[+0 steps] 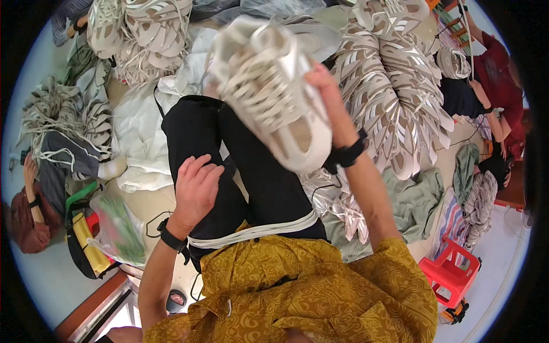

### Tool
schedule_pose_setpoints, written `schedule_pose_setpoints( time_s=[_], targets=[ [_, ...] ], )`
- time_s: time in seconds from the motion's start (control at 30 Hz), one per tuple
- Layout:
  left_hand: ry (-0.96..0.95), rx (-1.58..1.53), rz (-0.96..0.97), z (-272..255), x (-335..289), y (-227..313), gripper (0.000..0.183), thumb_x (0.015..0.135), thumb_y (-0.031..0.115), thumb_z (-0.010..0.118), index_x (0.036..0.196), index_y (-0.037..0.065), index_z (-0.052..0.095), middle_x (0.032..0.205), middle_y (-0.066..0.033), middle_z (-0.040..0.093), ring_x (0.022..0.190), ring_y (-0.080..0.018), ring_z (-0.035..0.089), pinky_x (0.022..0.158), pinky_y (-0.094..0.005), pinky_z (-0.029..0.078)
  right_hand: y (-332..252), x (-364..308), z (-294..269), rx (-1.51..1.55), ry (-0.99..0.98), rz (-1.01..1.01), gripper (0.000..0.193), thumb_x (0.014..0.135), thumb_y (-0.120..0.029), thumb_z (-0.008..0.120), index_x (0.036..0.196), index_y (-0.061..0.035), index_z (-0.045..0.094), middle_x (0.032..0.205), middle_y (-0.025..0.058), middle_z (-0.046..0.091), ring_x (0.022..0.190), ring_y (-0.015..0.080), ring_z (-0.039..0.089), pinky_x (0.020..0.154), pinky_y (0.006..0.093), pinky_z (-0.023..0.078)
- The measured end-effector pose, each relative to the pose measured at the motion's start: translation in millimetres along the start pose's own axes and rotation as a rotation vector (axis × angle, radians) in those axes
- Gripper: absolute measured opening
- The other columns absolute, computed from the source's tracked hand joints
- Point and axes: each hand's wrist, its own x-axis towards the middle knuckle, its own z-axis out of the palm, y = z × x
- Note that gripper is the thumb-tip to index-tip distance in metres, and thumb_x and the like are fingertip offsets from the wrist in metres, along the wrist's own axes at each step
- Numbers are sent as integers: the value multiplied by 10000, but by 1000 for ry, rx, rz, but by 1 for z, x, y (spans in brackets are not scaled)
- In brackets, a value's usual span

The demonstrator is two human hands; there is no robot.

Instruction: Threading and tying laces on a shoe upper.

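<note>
My right hand [330,97] grips the side of a white and beige sneaker upper [269,106], raised over my knees with its toe toward me. Laces criss-cross its front, and motion blurs its edges a little. I cannot tell whether one upper or more are in the grip. Over my left thigh, my left hand [198,184] holds nothing, its fingers loosely bent and apart. A bundle of white laces [257,233] lies across my lap.
Long stacks of uppers [389,91] lie at my right, and more uppers [151,34] sit at the far left. White cloth [143,137] spreads left of my legs. A red stool [452,271] stands at the lower right. Other people sit at both sides.
</note>
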Motion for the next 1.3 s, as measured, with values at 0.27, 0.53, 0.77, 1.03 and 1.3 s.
schedule_pose_setpoints(
  time_s=[0.27,0.53,0.77,1.03,1.3],
  targets=[
    [11,-7,-27,1,-5,-3,254,654,2,585,903,51,596,872,-61,581,986,-237,519,905,-418,359,-55,-5,-43,-670,250,87,373,612,-9,648,975,10,564,840,62,615,676,140,580,634,248,479],
    [-55,-37,-78,-2,-3,-1,198,703,7,576,893,62,595,875,-53,584,988,-243,514,915,-429,333,-4,-9,-101,-1684,147,78,301,528,-85,692,773,-17,530,689,198,553,639,335,535,597,366,442],
    [-98,-28,-89,-2,0,-2,204,704,11,573,897,73,600,867,-44,586,972,-231,517,915,-414,327,68,-3,-118,-2064,-125,-33,113,664,-96,553,772,-66,571,642,146,594,617,319,602,537,420,476],
    [-97,-17,-97,-5,1,-7,262,634,4,593,888,65,615,849,-52,592,934,-224,537,897,-406,344,120,-1,-126,-2167,-282,-83,111,687,-97,532,604,-57,593,607,116,598,544,244,609,465,348,473],
    [-88,-32,-120,-5,0,-13,244,638,22,591,874,72,627,836,-43,590,919,-214,541,878,-397,348,152,-3,-169,-2153,-342,88,106,681,-122,542,619,-67,609,617,101,594,581,249,611,498,370,475]
  ],
)
